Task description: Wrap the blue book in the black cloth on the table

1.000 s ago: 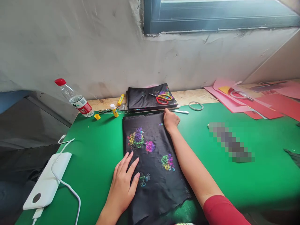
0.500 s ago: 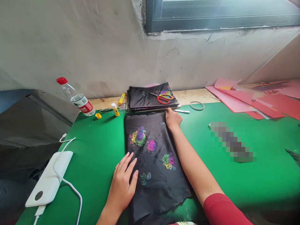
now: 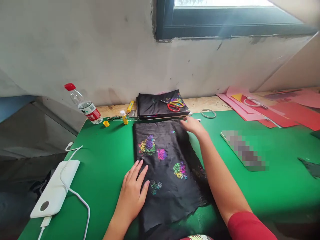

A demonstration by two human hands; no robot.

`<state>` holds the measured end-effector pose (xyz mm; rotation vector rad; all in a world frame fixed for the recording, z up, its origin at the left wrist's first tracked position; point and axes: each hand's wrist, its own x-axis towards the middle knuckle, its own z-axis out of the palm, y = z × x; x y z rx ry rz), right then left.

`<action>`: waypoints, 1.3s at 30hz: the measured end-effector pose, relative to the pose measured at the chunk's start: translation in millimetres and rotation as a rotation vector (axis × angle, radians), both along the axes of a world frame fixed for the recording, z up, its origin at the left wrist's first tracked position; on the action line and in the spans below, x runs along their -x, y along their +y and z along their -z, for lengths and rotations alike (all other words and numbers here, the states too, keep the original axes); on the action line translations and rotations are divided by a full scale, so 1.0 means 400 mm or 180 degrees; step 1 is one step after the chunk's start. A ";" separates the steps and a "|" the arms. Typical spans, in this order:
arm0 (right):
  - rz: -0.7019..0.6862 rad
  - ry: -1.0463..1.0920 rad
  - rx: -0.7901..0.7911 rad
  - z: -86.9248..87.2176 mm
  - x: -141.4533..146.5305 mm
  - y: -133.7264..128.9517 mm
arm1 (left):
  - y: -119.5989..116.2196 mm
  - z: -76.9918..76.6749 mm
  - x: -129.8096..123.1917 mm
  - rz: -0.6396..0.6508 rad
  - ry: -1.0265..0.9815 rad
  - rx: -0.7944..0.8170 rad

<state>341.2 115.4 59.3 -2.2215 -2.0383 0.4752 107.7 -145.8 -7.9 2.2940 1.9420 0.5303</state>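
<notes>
A folded piece of black fabric [image 3: 172,190] with glittery flower patterns lies on the green tabletop in front of me. My left hand [image 3: 133,190] rests on its left edge, fingers stretched out and slightly spread. At the far right corner, my right hand [image 3: 193,126] is closed on the fabric's edge, its fingertips partly hidden. Along the right side, a darker layer shows beyond the top one, slanting under my right forearm. Behind it, scissors [image 3: 172,105] with red and yellow handles lie on a second folded black cloth [image 3: 150,105].
A water bottle [image 3: 90,111], a glue stick [image 3: 124,117] and a yellow cap [image 3: 106,123] stand at the back left. A white power bank [image 3: 55,190] with a cable lies at left. Pink and red paper sheets [image 3: 282,106] and a ring [image 3: 208,113] are at back right.
My right hand has moved to the right, pulling the fabric's right edge outward, so more of a layer shows there. My left hand has stayed in place on the fabric.
</notes>
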 end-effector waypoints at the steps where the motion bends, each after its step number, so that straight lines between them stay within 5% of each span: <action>1: -0.0113 0.0007 0.0050 -0.015 -0.015 -0.017 | 0.000 0.000 0.000 0.0013 0.0034 -0.0008; 6: -0.0310 -0.0167 0.0099 -0.037 -0.062 -0.181 | -0.003 0.003 -0.001 0.0089 0.0130 -0.0071; 10: -0.0133 -0.0490 0.0160 0.009 -0.060 -0.338 | -0.002 0.006 -0.004 0.0087 0.0120 -0.0121; 14: 0.0059 -0.0811 -0.0035 0.067 -0.047 -0.429 | -0.001 0.004 -0.005 0.0071 0.0039 -0.0074; 22: 0.0070 -0.1156 -0.0714 0.141 -0.055 -0.446 | 0.001 0.000 -0.006 0.0057 0.0004 -0.0027; 39: 0.0076 -0.1159 -0.0740 0.160 -0.072 -0.435 | -0.004 -0.001 -0.007 0.0021 -0.0032 0.0031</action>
